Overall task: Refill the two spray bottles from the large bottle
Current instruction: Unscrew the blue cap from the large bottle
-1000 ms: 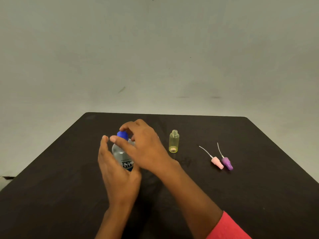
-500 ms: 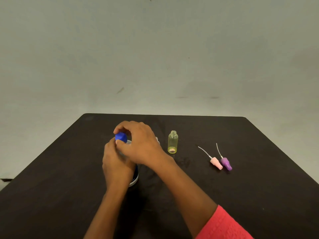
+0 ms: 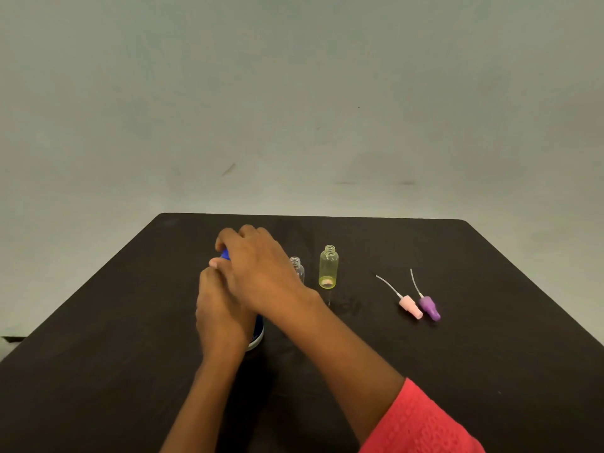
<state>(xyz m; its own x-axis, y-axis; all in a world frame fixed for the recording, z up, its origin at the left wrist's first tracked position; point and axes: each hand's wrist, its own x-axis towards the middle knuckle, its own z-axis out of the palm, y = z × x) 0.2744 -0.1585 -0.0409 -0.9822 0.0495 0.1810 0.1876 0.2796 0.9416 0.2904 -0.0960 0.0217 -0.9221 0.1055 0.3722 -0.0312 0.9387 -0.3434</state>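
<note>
The large clear bottle (image 3: 259, 335) stands upright on the black table (image 3: 98, 322), mostly hidden by both hands. My left hand (image 3: 219, 313) grips its body. My right hand (image 3: 258, 266) curls over its blue cap (image 3: 225, 255), fingers wrapped round it. Just right of my right hand stands a small clear spray bottle (image 3: 296, 268), uncapped and partly hidden. Beside it stands a small yellow spray bottle (image 3: 328, 267), also uncapped. A pink spray head (image 3: 410, 305) and a purple spray head (image 3: 429, 307), each with a thin tube, lie further right.
A plain grey wall stands behind the table's far edge. A red sleeve (image 3: 421, 423) covers my right upper arm at the bottom right.
My left hand has closed round the large bottle's body. My right hand has settled lower over the blue cap and turned on it.
</note>
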